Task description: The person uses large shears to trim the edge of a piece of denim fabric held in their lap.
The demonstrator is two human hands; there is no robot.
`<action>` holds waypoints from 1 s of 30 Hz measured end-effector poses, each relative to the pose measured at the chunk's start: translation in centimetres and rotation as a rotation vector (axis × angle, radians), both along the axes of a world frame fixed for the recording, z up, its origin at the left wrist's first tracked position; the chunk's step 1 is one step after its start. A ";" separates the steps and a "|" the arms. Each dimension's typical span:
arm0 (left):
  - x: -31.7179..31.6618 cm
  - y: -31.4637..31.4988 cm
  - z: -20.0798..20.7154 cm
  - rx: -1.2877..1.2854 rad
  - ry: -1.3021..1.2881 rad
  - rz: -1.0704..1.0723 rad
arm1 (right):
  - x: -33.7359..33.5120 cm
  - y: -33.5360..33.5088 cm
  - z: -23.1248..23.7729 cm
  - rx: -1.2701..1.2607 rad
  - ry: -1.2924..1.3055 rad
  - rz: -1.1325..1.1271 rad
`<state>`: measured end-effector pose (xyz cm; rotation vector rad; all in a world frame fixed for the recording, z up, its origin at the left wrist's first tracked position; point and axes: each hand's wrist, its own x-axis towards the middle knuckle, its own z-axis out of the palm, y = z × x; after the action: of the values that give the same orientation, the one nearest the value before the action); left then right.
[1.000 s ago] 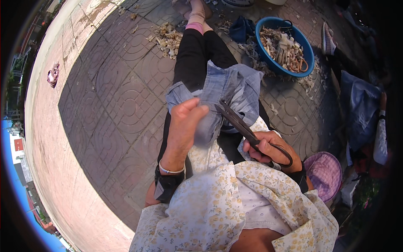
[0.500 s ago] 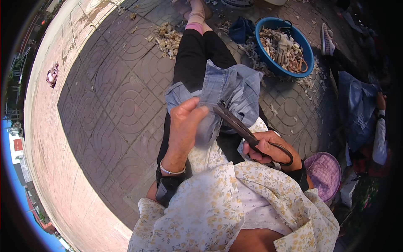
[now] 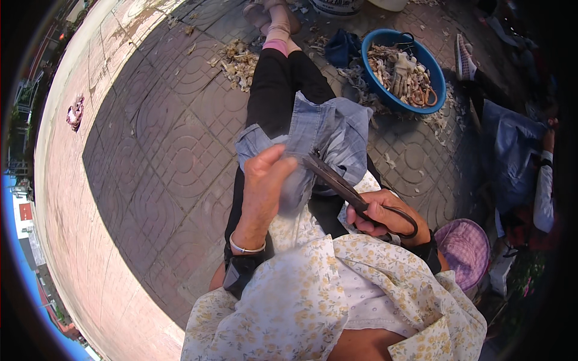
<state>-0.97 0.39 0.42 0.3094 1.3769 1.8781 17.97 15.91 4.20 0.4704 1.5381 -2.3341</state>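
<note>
My right hand (image 3: 379,212) is wrapped round the handles of a pair of dark scissors (image 3: 332,180), whose blades lie together and point up and to the left over my lap. At the blade tip there is a small dark bit. My left hand (image 3: 263,186) is closed in a pinch just left of the tip, slightly smeared; what its fingers hold, if anything, I cannot make out. Under both hands a blue-grey cloth (image 3: 337,129) lies crumpled across my dark-trousered legs.
A blue basin (image 3: 442,90) ahead on the right holds pale husk-like scraps, a glove (image 3: 402,69) and orange-handled scissors (image 3: 430,98). A scrap heap (image 3: 238,63) lies left of my feet. A pink checked hat (image 3: 462,254) is at my right; another person (image 3: 512,156) sits farther right.
The view has shifted slightly, moving the basin and my legs a little left in the picture. My hands keep nearly the same pose, and the scissors stay in my right hand.
</note>
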 end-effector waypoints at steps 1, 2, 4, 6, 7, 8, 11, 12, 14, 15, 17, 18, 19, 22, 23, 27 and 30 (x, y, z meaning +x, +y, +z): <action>0.0 -0.1 0.0 -0.002 0.012 0.000 | 0.0 0.0 -0.1 -0.007 -0.002 0.000; 0.0 -0.1 0.0 -0.014 0.034 -0.001 | 0.0 0.0 -0.2 -0.014 -0.004 0.001; 0.0 -0.2 0.0 -0.037 0.079 -0.002 | 0.1 0.1 -0.4 -0.001 -0.011 0.008; 0.1 -0.1 -0.1 -0.029 0.060 0.024 | 0.0 0.0 -0.3 -0.002 -0.023 0.010; 0.1 0.0 0.0 -0.029 0.052 0.036 | 0.0 0.0 0.1 -0.014 -0.030 0.007; 0.1 0.0 0.1 -0.036 0.063 0.036 | 0.0 0.0 0.4 -0.027 -0.037 0.005; 0.0 -0.1 -0.1 -0.035 0.070 0.036 | 0.1 0.0 -0.1 -0.060 -0.016 -0.003; 0.1 0.0 0.0 -0.022 0.059 0.037 | 0.1 -0.1 -0.4 -0.050 -0.006 -0.007; 0.1 0.0 0.1 -0.024 0.062 0.035 | 0.1 -0.1 -0.9 -0.038 0.018 -0.015; 0.1 -0.1 0.0 -0.036 0.074 0.030 | 0.1 -0.1 -1.0 -0.043 0.019 -0.018; 0.1 -0.2 -0.1 -0.037 0.077 0.030 | 0.1 -0.2 -1.1 -0.052 0.020 -0.020; 0.2 -0.2 -0.1 -0.028 0.069 0.033 | 0.1 -0.2 -1.1 -0.056 0.021 -0.018; 0.2 -0.1 -0.2 -0.018 0.062 0.033 | 0.1 -0.1 -1.2 -0.059 0.022 -0.019; 0.3 0.0 0.2 -0.005 0.050 0.038 | 0.2 -0.2 -1.1 -0.107 0.030 -0.040; 0.3 0.0 0.1 -0.017 0.059 0.042 | 0.2 -0.2 -1.0 -0.130 0.034 -0.049; 0.9 0.4 0.7 0.056 -0.016 0.100 | -0.2 -1.5 -0.5 -0.032 0.101 -0.109; 1.5 0.7 0.0 0.132 -0.035 0.138 | -0.4 -2.1 -1.8 0.099 0.160 -0.142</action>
<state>0.49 1.06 0.39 0.2514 1.2821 2.0830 17.57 13.77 2.35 0.4384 1.7529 -2.4639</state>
